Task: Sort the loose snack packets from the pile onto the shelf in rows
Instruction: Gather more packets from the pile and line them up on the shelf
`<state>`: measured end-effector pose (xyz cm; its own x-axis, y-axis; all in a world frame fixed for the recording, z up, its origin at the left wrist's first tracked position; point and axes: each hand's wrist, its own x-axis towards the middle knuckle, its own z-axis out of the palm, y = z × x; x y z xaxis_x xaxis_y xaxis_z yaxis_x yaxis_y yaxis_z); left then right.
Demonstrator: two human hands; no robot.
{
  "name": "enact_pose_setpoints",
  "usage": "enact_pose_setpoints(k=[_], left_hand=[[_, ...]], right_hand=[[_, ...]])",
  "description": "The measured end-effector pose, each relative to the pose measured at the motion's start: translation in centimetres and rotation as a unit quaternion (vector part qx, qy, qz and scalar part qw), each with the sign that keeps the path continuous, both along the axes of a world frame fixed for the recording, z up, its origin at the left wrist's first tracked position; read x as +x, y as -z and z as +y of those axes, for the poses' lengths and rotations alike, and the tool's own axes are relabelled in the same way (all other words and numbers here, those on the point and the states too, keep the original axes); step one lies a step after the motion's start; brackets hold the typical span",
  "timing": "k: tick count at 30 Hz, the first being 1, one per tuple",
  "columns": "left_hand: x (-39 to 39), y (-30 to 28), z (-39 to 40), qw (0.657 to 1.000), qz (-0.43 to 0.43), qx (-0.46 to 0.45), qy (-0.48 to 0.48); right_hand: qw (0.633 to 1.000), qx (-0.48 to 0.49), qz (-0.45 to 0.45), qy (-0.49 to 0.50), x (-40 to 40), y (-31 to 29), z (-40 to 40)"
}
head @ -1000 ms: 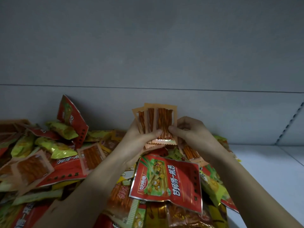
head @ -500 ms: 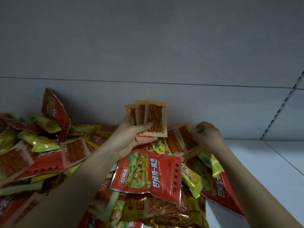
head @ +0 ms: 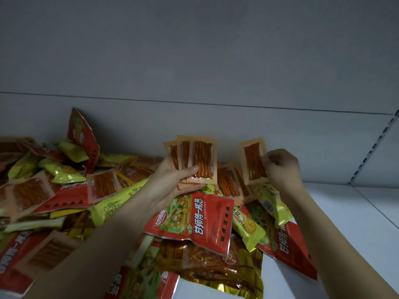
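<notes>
A heap of snack packets (head: 108,201) covers the left and middle of the white shelf (head: 356,223): red, yellow-green, gold and clear orange-edged ones. My left hand (head: 172,182) grips a fanned stack of orange spicy-stick packets (head: 200,160), upright above the heap, thumb across the front. My right hand (head: 280,167) pinches one more orange spicy-stick packet (head: 252,160) by its right edge, lifted off the heap near the back wall. A big red packet (head: 194,223) lies just below my left hand.
The grey back wall (head: 216,126) stands right behind the heap. A slotted upright (head: 371,152) runs along the right corner. Bare white shelf lies to the right of the pile. Another orange packet (head: 227,182) lies on the heap between my hands.
My right hand left the stack, reached right into the heap and lifted a single orange packet up. The left hand kept its stack upright.
</notes>
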<state>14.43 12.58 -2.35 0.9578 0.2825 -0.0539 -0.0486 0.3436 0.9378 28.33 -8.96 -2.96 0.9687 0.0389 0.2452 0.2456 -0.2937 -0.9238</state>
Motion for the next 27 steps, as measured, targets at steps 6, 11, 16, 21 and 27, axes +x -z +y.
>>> enact_pose_setpoints(k=[6, 11, 16, 21, 27], left_hand=[[-2.0, 0.7, -1.2, 0.999, -0.005, -0.037, -0.016], [-5.5, 1.1, -2.0, 0.998, -0.018, -0.057, 0.008], [-9.3, 1.7, -2.2, 0.997, -0.016, -0.062, 0.05], [-12.2, 3.4, -3.6, 0.996, -0.01, -0.044, 0.078], [-13.7, 4.1, -5.7, 0.993, 0.008, -0.064, 0.102]], right_hand=[[0.977, 0.152, 0.116, -0.097, -5.2, -0.6, 1.1], [0.97, 0.159, 0.136, -0.122, -11.1, -0.6, 2.7], [0.969, 0.151, 0.165, -0.102, -16.8, 0.8, 3.1], [0.972, 0.162, 0.161, -0.051, -21.4, 1.8, 2.6], [0.978, 0.126, 0.164, -0.035, -24.5, 2.2, -1.1]])
